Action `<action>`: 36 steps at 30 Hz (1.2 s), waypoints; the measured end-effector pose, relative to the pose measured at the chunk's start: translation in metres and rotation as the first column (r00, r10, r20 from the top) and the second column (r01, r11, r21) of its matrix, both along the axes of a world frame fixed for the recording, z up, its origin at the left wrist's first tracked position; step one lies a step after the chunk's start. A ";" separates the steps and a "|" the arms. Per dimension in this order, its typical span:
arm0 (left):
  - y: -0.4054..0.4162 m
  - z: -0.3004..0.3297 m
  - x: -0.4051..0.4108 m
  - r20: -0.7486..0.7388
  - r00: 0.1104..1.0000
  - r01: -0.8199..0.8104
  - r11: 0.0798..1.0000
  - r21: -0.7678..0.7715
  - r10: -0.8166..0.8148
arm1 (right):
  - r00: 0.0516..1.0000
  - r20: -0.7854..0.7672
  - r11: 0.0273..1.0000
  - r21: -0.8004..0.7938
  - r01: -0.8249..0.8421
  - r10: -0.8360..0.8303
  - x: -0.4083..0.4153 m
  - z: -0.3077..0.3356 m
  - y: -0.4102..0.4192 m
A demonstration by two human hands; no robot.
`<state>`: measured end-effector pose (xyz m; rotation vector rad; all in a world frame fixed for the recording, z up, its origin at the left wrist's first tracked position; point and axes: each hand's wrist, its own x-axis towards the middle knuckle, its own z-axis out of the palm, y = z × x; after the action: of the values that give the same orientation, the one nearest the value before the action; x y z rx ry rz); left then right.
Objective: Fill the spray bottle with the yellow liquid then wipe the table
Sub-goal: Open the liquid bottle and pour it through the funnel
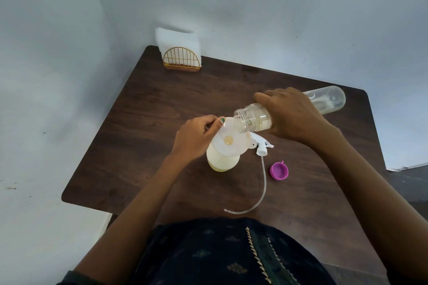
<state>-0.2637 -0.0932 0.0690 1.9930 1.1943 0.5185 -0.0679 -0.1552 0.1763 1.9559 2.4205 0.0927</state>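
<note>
A spray bottle (222,162) holding pale yellow liquid stands upright near the middle of the dark wooden table (150,122). A translucent funnel (231,140) sits in its neck, with a little yellow liquid at its centre. My left hand (196,137) pinches the funnel's rim. My right hand (291,115) grips a clear plastic bottle (324,102), tipped on its side with its open mouth over the funnel; almost no liquid shows inside it. The white spray head (262,144) with its long clear tube lies on the table to the right of the spray bottle.
A purple cap (279,170) lies on the table right of the tube. A gold wire holder with white napkins (179,53) stands at the table's far left corner against the wall. The table's near edge meets my body.
</note>
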 end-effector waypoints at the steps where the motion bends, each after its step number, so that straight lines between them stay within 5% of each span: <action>1: 0.000 0.000 0.000 0.000 1.000 0.001 1.000 0.000 -0.001 | 1.000 -0.001 1.000 0.000 -0.001 0.001 0.000 0.000 0.000; 36: -0.001 0.003 0.001 -0.010 1.000 -0.004 1.000 -0.002 0.004 | 0.999 -0.050 1.000 0.007 -0.002 0.003 0.005 -0.009 0.000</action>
<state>-0.2629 -0.0944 0.0723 1.9946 1.2045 0.5094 -0.0632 -0.1551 0.1674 1.9816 2.4559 0.0527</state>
